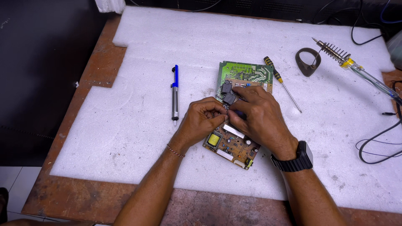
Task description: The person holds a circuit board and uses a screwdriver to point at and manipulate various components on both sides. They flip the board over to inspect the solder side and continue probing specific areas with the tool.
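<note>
A brown and green circuit board point(234, 144) lies on white foam padding point(138, 125) in the middle of the table. My left hand point(202, 119) rests on the board's left side, its fingers pinched together over the middle. My right hand point(259, 119) covers the board's centre, fingertips meeting those of the left near two black components point(228, 94). What the fingertips pinch is hidden; it may be a small part on the board. A black watch point(296, 158) sits on my right wrist and a thin bracelet point(175, 151) on the left.
A blue and grey desoldering pump point(175, 93) lies left of the board. A yellow-and-black screwdriver point(281, 83) lies to its right. Farther right are a dark ring-shaped stand point(308, 61), a soldering iron point(356, 69) and black cables point(377, 142). Brown table edge point(83, 192) frames the foam.
</note>
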